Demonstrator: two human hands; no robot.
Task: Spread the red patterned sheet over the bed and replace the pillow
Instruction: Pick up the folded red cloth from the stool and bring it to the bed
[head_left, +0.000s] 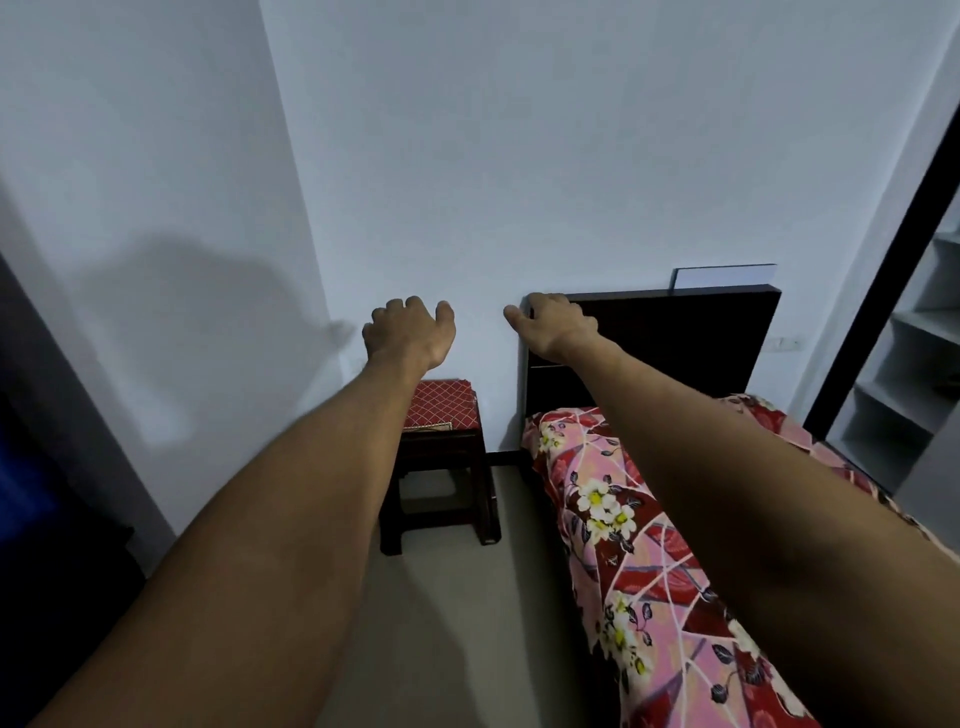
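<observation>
The red and pink floral sheet (623, 519) lies over the bed at the right and hangs down its near side. A dark headboard (675, 343) stands against the white wall. Both my arms reach straight forward. My left hand (408, 332) hangs in the air in front of the wall, above the stool, with its fingers loosely curled and holding nothing. My right hand (556, 325) is at the headboard's top left corner, fingers drooping; whether it touches the wood I cannot tell. No plain pillow shows on the bed.
A dark wooden stool (441, 467) with a red diamond-patterned cushion (441, 405) stands left of the bed. Pale floor (467, 623) runs between them. White shelves (914, 364) are at the far right, and a dark blue object (41, 519) is at the left edge.
</observation>
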